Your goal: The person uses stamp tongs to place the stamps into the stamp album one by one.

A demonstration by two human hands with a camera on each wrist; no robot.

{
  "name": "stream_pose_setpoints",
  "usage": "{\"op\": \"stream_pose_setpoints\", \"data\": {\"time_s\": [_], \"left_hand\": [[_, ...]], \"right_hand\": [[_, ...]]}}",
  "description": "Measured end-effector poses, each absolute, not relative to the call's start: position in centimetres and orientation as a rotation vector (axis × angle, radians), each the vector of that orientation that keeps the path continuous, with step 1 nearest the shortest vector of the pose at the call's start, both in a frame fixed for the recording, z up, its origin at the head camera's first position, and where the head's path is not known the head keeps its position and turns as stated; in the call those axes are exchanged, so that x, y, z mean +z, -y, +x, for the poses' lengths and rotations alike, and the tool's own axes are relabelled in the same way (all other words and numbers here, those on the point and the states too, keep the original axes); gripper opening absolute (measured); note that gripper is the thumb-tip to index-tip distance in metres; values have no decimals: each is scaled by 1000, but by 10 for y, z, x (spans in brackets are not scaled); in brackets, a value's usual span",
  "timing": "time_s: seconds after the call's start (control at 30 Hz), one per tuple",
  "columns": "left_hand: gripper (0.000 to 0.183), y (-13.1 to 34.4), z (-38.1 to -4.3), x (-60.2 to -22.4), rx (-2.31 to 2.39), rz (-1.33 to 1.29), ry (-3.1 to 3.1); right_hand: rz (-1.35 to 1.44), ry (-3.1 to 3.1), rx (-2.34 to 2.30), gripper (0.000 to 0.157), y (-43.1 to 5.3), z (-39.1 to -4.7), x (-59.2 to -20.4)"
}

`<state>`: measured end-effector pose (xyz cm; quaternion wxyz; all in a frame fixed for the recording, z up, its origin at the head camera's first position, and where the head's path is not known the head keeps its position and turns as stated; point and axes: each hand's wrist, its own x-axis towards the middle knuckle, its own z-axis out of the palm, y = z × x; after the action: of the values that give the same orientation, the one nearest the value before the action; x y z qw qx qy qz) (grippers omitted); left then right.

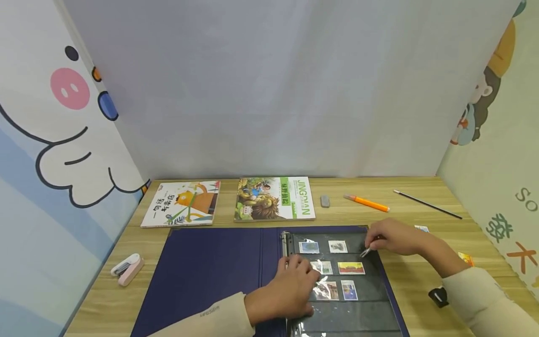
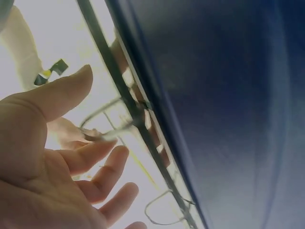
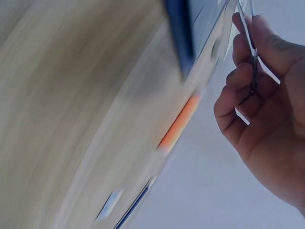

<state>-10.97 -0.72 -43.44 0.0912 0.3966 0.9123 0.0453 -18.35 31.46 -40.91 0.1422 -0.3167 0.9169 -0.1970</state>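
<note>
An open ring-binder stamp album (image 1: 210, 271) with a dark blue cover lies on the table. Its black pocket page (image 1: 366, 313) carries several small stamps, among them a red and yellow stamp (image 1: 351, 268) in the second row. My left hand (image 1: 290, 290) rests on the page's left side by the metal rings (image 2: 107, 121), fingers relaxed and overlapping stamps in the head view. At the page's upper right, my right hand (image 1: 393, 236) pinches silver tweezers (image 3: 254, 62) between thumb and fingers. The tweezers' tips point down-left, close over the page beside the top row.
Two picture books (image 1: 181, 204), a grey eraser (image 1: 325, 201), an orange marker (image 1: 367, 202) and a thin black stick (image 1: 427, 204) lie along the back. A pink and white stapler (image 1: 127, 269) sits at left. Right of the album are a loose stamp (image 1: 465, 259) and a small black item (image 1: 439, 296).
</note>
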Motion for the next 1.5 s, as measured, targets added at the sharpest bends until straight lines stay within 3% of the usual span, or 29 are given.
{"op": "stream_pose_setpoints", "data": {"time_s": [0.33,0.63,1.07,1.5], "left_hand": [[59,14,-88,-438,53,1316,-2680],[57,15,-80,-443,13,1285,-2671],[49,16,-74,-445,-40,1289,-2725],[45,12,-76,-448,71,1210,-2692]], "right_hand": [[-591,-2922,-523,11,-400,-184,-407],[-316,-3006,-375,19,-458,-184,-415],[-213,-3002,-327,24,-485,-190,-422],[-318,-2987,-292,10,-486,-203,-435]]}}
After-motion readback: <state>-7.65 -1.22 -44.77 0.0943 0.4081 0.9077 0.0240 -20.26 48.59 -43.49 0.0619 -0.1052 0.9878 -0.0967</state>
